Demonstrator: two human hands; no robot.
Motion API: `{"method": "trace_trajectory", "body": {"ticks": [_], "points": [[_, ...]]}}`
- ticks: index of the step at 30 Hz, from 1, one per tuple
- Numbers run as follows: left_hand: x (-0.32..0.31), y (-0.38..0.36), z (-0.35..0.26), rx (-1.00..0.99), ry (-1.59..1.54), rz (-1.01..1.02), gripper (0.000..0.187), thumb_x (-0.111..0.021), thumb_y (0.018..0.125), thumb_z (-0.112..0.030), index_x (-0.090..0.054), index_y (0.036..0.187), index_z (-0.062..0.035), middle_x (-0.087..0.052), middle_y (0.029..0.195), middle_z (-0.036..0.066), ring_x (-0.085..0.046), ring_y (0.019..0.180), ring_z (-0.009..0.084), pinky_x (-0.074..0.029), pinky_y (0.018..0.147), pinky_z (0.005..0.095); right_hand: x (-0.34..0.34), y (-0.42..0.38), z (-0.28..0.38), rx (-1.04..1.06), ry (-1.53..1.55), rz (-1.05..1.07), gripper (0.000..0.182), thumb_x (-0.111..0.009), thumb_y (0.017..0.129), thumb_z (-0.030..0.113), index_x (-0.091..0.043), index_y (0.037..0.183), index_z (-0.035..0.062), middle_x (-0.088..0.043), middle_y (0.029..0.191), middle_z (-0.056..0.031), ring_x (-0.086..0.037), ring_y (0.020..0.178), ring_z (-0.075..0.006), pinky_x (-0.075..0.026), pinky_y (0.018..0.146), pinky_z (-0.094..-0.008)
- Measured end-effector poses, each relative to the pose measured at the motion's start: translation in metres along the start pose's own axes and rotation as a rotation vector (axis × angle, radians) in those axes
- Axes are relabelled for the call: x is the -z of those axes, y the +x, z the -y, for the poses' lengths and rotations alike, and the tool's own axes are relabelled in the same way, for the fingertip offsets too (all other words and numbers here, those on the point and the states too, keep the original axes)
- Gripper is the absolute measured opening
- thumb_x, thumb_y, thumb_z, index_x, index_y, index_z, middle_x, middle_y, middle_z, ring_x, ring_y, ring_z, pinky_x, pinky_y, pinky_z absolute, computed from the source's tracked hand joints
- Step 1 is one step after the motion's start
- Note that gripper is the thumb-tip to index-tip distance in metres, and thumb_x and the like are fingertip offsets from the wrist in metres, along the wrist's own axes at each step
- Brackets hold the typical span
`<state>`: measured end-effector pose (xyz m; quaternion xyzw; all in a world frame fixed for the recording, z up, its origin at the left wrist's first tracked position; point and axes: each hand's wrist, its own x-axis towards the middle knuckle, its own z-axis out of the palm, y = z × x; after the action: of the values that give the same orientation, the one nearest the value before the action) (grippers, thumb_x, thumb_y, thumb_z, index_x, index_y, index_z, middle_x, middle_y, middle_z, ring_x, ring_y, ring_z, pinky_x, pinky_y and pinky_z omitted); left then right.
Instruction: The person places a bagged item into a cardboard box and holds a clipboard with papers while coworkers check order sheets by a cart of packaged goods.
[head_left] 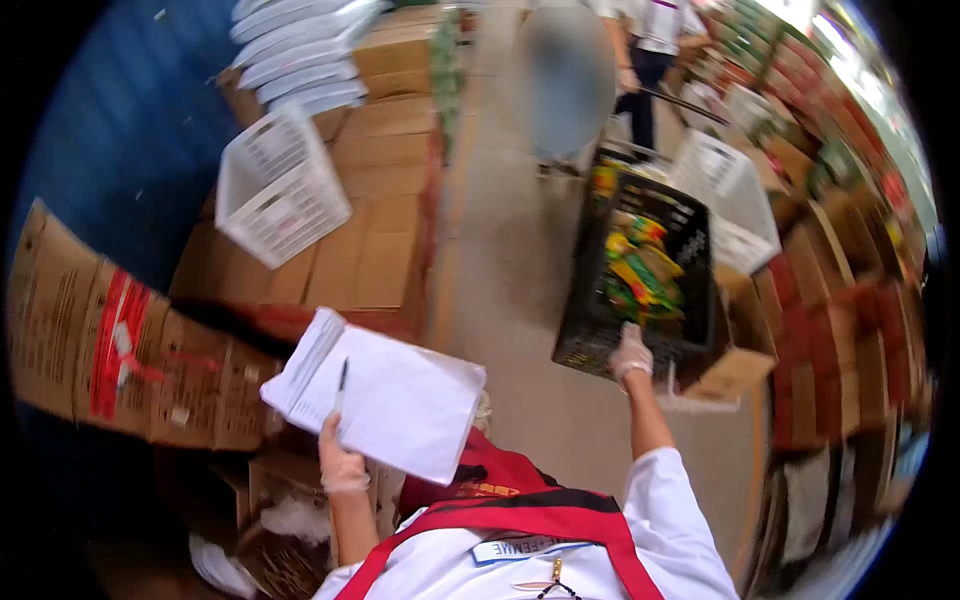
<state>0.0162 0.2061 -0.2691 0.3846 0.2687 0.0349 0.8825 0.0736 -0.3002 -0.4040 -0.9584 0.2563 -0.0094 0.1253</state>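
Observation:
My left hand [343, 462], in a clear glove, is closed at the near edge of a stack of white papers [415, 400]. A dark-tipped pen [344, 378] lies over the sheets under my thumb. Reaching forward, my gloved right hand [631, 357] grips the near rim of a black plastic crate [580, 335]. Inside that crate are several yellow, green and red packets [643, 268]. The fingers of my right hand are partly hidden by the rim.
A white plastic basket [285, 200] stands on stacked cartons [365, 250] at the left, near piled white sacks [300, 50]. Another white basket [745, 185] and cartons [735, 375] adjoin the crate. People [655, 30] stand ahead in the aisle [500, 190]. Shelved boxes [840, 350] line the right.

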Motion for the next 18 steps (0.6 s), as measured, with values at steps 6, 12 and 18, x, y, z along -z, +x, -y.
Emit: {"method": "trace_trajectory", "body": {"ticks": [6, 12, 18], "points": [[0.013, 0.018, -0.001, 0.008, -0.170, -0.051, 0.043, -0.062, 0.075, -0.005, -0.051, 0.117, 0.0018, -0.058, 0.112, 0.013, -0.056, 0.103, 0.0258, -0.046, 0.092, 0.0384, 0.033, -0.022, 0.013, -0.257, -0.071, 0.316, 0.077, -0.049, 0.079, 0.008, -0.011, 0.146, 0.0129, -0.008, 0.152, -0.0016, -0.054, 0.112, -0.0293, -0.047, 0.087, -0.0359], [0.020, 0.023, 0.001, -0.039, -0.029, 0.008, 0.040, -0.063, 0.076, -0.008, -0.053, 0.113, 0.0010, -0.060, 0.107, 0.012, -0.059, 0.097, 0.0253, -0.049, 0.087, 0.0371, 0.021, -0.025, 0.007, -0.228, -0.002, 0.324, 0.073, -0.045, 0.077, 0.010, -0.017, 0.143, 0.0058, -0.011, 0.151, -0.0106, -0.028, 0.134, -0.0232, -0.032, 0.105, -0.0302], [0.045, 0.032, 0.007, -0.022, -0.040, -0.057, 0.045, -0.063, 0.076, -0.013, -0.049, 0.117, 0.0015, -0.059, 0.107, 0.014, -0.059, 0.096, 0.0265, -0.052, 0.085, 0.0407, -0.012, -0.024, -0.008, -0.234, -0.019, 0.215, 0.080, -0.049, 0.076, 0.010, -0.009, 0.145, 0.0098, -0.009, 0.152, -0.0072, -0.052, 0.115, -0.0258, -0.045, 0.091, -0.0347]]}}
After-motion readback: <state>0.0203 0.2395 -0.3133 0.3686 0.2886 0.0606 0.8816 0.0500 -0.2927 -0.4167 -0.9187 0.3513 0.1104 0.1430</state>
